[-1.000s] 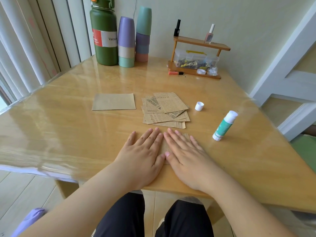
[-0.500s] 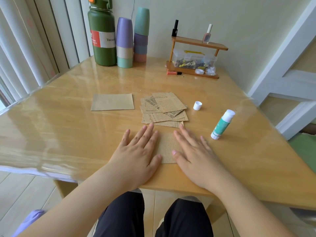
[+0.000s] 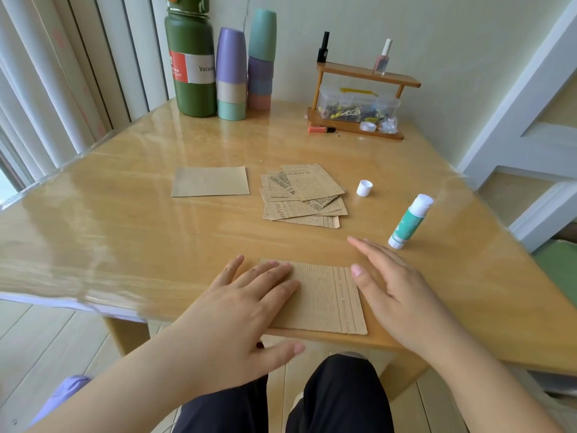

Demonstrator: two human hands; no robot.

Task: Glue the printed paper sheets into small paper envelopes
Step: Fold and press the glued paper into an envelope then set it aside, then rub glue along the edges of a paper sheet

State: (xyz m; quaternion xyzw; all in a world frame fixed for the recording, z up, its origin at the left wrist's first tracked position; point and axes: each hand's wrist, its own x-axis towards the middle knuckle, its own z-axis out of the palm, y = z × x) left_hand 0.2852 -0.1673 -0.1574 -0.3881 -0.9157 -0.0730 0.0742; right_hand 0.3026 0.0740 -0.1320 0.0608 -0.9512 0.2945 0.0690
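The left hand (image 3: pixel 246 303) is lying flat, fingers straight, pressing 1 folded brown printed-paper envelope (image 3: pixel 327 300) at the near edge of the glossy wooden table (image 3: pixel 125 232). The right hand (image 3: pixel 396 285) is lying released with straight fingers just beside the envelope's right edge, grasping nothing. Beyond, 1 loose pile of brown newsprint sheets (image 3: pixel 304 195) is sitting next to 1 plain brown paper rectangle (image 3: pixel 210 181). 1 uncapped green-and-white glue stick (image 3: pixel 410 220) is lying near 1 white cap (image 3: pixel 364 188). 1 wooden 2-tier rack (image 3: pixel 363 101) is carrying 2 small bottles and 1 clear plastic box of small items.
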